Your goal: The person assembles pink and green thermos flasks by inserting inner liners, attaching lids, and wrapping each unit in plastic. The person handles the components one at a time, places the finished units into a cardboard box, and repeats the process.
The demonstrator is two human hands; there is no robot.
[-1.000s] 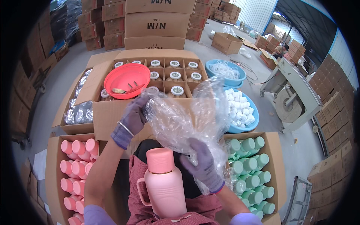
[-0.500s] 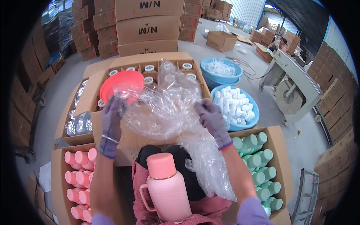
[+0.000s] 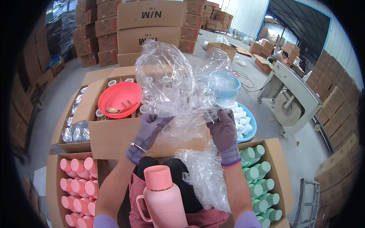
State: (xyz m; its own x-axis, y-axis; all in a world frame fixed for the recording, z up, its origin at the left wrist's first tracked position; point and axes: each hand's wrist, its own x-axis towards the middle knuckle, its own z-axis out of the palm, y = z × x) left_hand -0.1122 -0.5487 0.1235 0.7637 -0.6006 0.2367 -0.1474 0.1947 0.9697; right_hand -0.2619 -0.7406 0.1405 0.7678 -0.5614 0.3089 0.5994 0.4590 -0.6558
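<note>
Raised in front of me is a crumpled clear plastic bag [image 3: 163,72]. Gloved in grey-purple, my left hand [image 3: 151,131] pinches its lower edge on the left. My right hand [image 3: 223,131], gloved alike, grips the bag on the right. A pink vacuum jug [image 3: 164,199] with a side handle and a pink cap leans upright in my lap. More clear plastic film [image 3: 203,180] lies bunched over my right thigh. The bag partly covers an open carton [image 3: 110,136] of bottles and a blue basin [image 3: 227,89] behind it.
A red bowl [image 3: 114,97] holding a few small items rests on the carton. Pink-capped bottles fill a box [image 3: 53,190] at left; green ones fill a box [image 3: 283,178] at right. White caps [image 3: 243,123] sit in a blue basin. A grey machine [image 3: 292,95] stands farther right.
My hands have come closer together, the left moving right from beside the red bowl. The bag has been lifted and spread higher, and the bowl is now uncovered.
</note>
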